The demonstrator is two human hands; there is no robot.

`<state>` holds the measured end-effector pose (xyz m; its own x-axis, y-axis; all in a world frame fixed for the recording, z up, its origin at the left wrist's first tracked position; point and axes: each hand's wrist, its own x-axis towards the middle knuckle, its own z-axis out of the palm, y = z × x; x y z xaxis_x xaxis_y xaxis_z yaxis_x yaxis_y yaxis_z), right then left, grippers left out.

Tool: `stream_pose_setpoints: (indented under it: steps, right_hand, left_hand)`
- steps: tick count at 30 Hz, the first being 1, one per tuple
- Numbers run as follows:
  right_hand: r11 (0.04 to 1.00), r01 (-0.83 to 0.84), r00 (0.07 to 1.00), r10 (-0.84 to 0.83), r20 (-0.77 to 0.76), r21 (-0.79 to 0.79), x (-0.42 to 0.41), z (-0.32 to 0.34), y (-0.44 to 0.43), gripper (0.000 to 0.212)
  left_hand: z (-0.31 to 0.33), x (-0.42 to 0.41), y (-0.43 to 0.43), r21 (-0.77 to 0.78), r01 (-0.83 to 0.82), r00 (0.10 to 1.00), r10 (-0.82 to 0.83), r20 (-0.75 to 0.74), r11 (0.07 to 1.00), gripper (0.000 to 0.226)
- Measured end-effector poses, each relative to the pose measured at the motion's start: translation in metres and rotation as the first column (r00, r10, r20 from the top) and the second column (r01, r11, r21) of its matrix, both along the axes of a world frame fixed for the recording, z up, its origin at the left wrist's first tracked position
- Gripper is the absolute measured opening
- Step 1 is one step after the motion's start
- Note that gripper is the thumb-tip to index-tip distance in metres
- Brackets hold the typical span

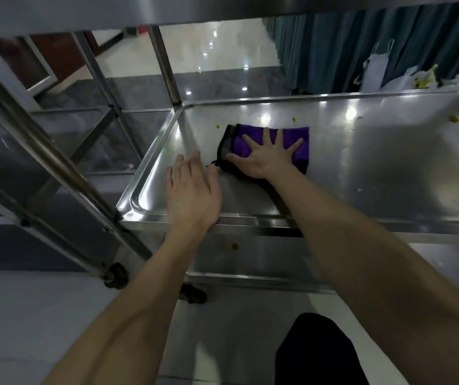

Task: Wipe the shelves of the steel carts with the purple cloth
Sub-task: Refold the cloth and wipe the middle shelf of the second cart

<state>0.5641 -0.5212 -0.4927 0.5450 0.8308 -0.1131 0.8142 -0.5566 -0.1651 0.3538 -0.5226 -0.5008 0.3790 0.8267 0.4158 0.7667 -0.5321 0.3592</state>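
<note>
The main risk now is that the purple cloth (272, 140) is only pushing the yellow-brown crumbs (453, 118) around instead of collecting them, because several bits are lying well to the right of the cloth, near the far rim and the right side of the middle shelf (375, 151), and one small bit (218, 126) is sitting just beyond the cloth's far-left corner. If the flat palm is sliding faster than the fabric is gripping, the cloth may be bunching or slipping out from under the hand, and crumbs may be falling over the shelf's low rim onto the lower shelf (250, 257), where one spot (234, 246) is already showing. The right hand (267, 157) is lying open on the cloth with fingers spread apart, pressing it down, not clamping it. The left hand (192, 190) is also open with fingers close together, resting flat on the bare steel just to the left of the cloth and holding nothing. The cloth is folded into a rough rectangle, vivid purple with a dark, black-looking edge on its left side, and it is lying on the left half of the shelf.
</note>
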Motion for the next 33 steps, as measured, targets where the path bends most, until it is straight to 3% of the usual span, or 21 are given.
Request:
stream_pose_setpoints:
  steps: [4, 10, 17, 24, 28, 33]
  right_hand:
    - [0.997, -0.075, 0.997, 0.075, -0.009, 0.005, -0.012, 0.000, -0.029, 0.088]
    - [0.975, -0.218, 0.976, 0.218, 0.002, 0.042, -0.002, -0.004, -0.125, 0.073]
    - [1.000, 0.030, 1.000, -0.030, 0.002, 0.005, 0.098, -0.001, -0.232, 0.072]
    - [0.994, 0.088, 0.996, -0.089, 0.005, 0.058, 0.081, -0.004, -0.237, 0.102]
    - [0.995, 0.071, 0.997, -0.074, 0.029, 0.073, 0.082, -0.003, -0.239, 0.085]
    - [0.992, 0.107, 0.993, -0.110, 0.037, 0.066, 0.146, -0.005, -0.289, 0.073]
  left_hand:
    - [-0.001, -0.001, 0.004, 0.004, 0.003, 0.999, -0.003, 0.048, 1.000, 0.059]
    - [0.001, -0.003, 0.006, -0.021, -0.005, 0.998, 0.006, 0.059, 1.000, 0.055]
    - [0.017, 0.006, -0.006, -0.047, 0.012, 0.992, -0.018, -0.129, 0.999, 0.069]
    - [0.049, 0.125, -0.103, -0.072, 0.329, 0.944, -0.331, -0.010, 0.941, 0.064]
    - [0.023, 0.153, -0.131, -0.110, 0.352, 0.912, -0.367, -0.182, 0.929, 0.065]
    - [0.000, 0.151, -0.120, -0.218, 0.295, 0.929, -0.333, -0.164, 0.930, 0.079]
